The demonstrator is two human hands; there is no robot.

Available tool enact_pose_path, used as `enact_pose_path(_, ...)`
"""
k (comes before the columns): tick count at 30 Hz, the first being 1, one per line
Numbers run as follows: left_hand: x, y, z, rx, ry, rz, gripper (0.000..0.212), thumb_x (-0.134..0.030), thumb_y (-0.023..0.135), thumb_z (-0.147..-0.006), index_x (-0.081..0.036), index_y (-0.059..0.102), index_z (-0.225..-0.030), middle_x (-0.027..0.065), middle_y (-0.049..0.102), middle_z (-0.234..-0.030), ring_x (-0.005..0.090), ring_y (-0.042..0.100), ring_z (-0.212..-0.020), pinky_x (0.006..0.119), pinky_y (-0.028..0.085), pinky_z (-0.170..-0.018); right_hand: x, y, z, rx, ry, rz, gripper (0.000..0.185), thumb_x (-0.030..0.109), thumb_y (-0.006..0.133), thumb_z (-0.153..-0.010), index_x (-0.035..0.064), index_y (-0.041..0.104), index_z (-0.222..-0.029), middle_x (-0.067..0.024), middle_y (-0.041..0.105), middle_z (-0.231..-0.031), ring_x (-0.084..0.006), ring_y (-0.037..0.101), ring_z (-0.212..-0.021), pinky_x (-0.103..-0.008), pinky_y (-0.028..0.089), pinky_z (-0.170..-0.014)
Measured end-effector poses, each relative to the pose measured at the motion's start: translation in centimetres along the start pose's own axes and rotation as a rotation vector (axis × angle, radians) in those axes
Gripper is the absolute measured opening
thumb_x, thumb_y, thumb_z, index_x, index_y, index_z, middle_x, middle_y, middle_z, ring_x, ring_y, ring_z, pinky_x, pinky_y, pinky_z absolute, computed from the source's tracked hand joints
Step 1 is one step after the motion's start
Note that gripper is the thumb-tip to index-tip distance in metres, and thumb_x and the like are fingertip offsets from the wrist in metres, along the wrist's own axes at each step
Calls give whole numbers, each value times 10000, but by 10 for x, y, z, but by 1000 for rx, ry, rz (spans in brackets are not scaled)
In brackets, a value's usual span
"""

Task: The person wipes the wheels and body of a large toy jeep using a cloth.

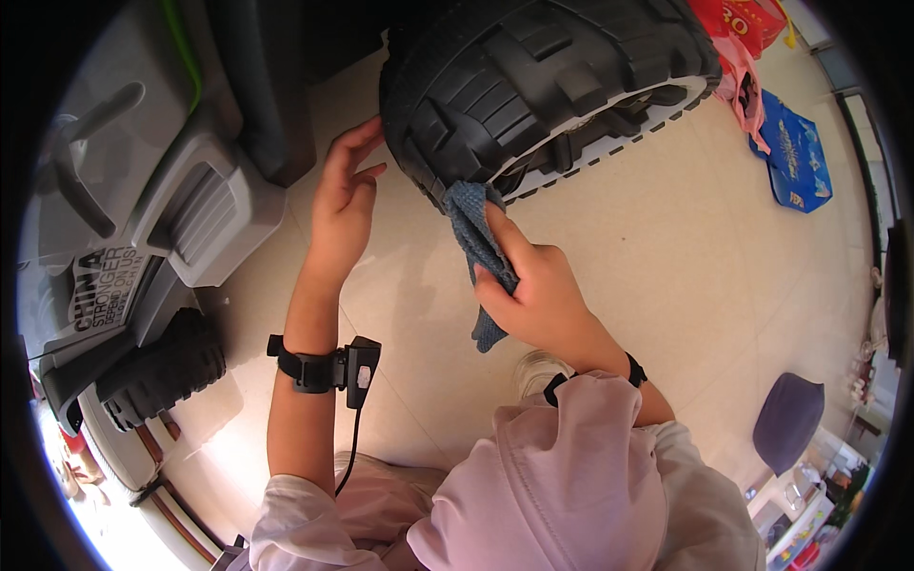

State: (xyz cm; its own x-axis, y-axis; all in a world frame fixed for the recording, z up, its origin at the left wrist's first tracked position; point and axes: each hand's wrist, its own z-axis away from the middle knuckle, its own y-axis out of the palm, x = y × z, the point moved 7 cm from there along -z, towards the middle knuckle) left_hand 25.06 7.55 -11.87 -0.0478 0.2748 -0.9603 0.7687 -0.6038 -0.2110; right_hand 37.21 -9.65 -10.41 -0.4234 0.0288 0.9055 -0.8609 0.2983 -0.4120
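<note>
A large black plastic wheel (pixel 500 93) with chunky moulded tread and a pale rim fills the top middle. My right hand (pixel 532 285) grips a blue-grey cloth (pixel 475 228), whose upper end touches the wheel's lower edge near the rim. The cloth's other end hangs below my fingers. On the wheel's left side, my left hand (pixel 350 178) has its fingertips at the tread, partly hidden behind it. The left hand holds nothing, and its thumb stands apart from the fingers.
At left stands a grey ride-on toy car body (pixel 207 214) with a step and a second black wheel (pixel 164 371). A red bag (pixel 742 28), a pink plastic bag (pixel 742 93) and a blue bag (pixel 792 157) lie at upper right. A dark cushion-like object (pixel 789 421) is at lower right.
</note>
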Motion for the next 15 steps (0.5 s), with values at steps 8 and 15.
enact_pose_path(8, -1, 4, 2, -4, 0, -8, 649, 160, 314, -801, -65, 404, -1403, 106, 399, -1492, 262, 387, -1392, 404, 392, -1065, -22, -40, 22, -276, -200, 9, 496, -10, 620, -747, -24, 553, -1239, -109, 629, -682, -265, 617, -520, -314, 493, -525)
enact_pose_path(15, 3, 6, 5, -30, 4, -34, 661, 156, 338, -813, -64, 353, -1436, 108, 331, -1528, 282, 344, -1414, 422, 392, -1077, -2, -29, -11, -184, -289, 6, 549, -2, 658, -711, -45, 545, -1246, -114, 550, -599, -291, 552, -475, -338, 439, -479)
